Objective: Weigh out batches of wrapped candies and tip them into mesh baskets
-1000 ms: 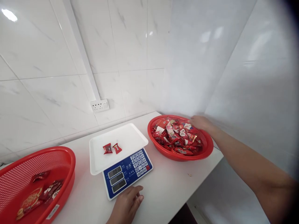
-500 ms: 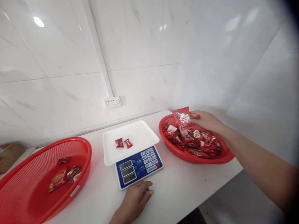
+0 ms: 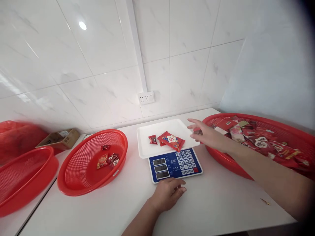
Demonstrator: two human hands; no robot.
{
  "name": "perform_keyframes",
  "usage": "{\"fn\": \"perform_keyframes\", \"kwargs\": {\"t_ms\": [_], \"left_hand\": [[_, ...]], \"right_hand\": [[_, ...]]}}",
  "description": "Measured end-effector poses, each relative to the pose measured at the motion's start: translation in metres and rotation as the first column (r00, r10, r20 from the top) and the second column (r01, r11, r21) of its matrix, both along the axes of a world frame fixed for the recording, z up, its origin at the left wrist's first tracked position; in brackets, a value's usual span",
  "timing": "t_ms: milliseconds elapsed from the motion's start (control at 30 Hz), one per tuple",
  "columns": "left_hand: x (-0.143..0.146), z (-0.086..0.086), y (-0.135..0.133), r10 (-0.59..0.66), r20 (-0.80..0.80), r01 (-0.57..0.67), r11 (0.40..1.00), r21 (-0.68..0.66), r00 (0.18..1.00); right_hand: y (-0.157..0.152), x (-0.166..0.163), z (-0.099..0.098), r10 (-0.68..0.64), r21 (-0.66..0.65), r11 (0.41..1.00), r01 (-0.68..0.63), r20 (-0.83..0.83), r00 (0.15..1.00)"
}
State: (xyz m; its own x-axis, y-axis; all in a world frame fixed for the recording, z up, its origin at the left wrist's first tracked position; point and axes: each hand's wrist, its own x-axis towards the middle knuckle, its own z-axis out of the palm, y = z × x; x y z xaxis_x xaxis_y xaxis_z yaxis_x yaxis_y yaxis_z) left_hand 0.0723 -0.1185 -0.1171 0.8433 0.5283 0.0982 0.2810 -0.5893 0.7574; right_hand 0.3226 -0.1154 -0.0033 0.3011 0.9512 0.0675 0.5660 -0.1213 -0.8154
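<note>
A digital scale (image 3: 176, 165) with a white tray (image 3: 145, 151) stands on the table. On the tray lie a flat red snack packet (image 3: 173, 140) and a small red wrapped candy (image 3: 152, 139); another candy is partly covered by the packet. My right hand (image 3: 209, 135) hovers over the tray's right edge, thumb and forefinger spread, its other fingers curled on a small dark red wrapped candy (image 3: 197, 131). My left hand (image 3: 167, 195) rests at the scale's front edge, loosely bent, fingers apart, holding nothing.
At right is a red basket (image 3: 209, 122) heaped with red packets. Left of the scale, another red basket (image 3: 73, 157) holds a few packets. Farther left are a third red basket (image 3: 27, 193), a cardboard box (image 3: 66, 139) and a red plastic bag (image 3: 22, 137). A small gold piece (image 3: 265, 202) lies near the front.
My right hand has moved left from the right basket to the tray and let go of the flat red packet there. My left hand stays by the scale. The view has turned left.
</note>
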Motion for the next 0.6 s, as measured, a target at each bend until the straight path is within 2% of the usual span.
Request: {"fn": "perform_keyframes", "kwargs": {"t_ms": [67,133,200,267,367,433,500,533,600], "left_hand": [[0.002,-0.003,-0.002,0.029,0.071,-0.019,0.991,-0.135,0.997],[0.005,-0.004,-0.005,0.073,0.169,-0.009,0.936,-0.353,0.983],[0.009,-0.004,-0.007,0.106,0.255,0.062,0.817,-0.574,0.961],[0.012,-0.002,-0.008,0.135,0.307,0.131,0.695,-0.707,0.942],[0.014,0.001,-0.008,0.187,0.312,0.142,0.604,-0.784,0.931],[0.014,0.002,-0.008,0.232,0.310,0.127,0.575,-0.808,0.922],[0.013,0.003,-0.008,0.281,0.319,0.107,0.576,-0.811,0.905],[0.012,0.004,-0.009,0.305,0.320,0.083,0.596,-0.799,0.897],[0.010,0.006,-0.010,0.334,0.303,-0.001,0.674,-0.739,0.892]], "right_hand": [[-0.021,-0.016,-0.016,0.079,0.003,0.997,-0.079,-0.119,0.990],[-0.047,-0.038,-0.037,0.200,0.007,0.979,-0.205,-0.266,0.943],[-0.070,-0.063,-0.059,0.281,0.018,0.955,-0.295,-0.354,0.892],[-0.085,-0.086,-0.078,0.337,0.054,0.938,-0.342,-0.368,0.867],[-0.091,-0.106,-0.097,0.350,0.107,0.936,-0.334,-0.359,0.865],[-0.088,-0.108,-0.102,0.335,0.133,0.942,-0.308,-0.354,0.873],[-0.085,-0.104,-0.105,0.297,0.120,0.955,-0.272,-0.364,0.883],[-0.084,-0.101,-0.107,0.271,0.105,0.962,-0.250,-0.375,0.886],[-0.084,-0.094,-0.111,0.227,0.079,0.974,-0.214,-0.398,0.889]]}}
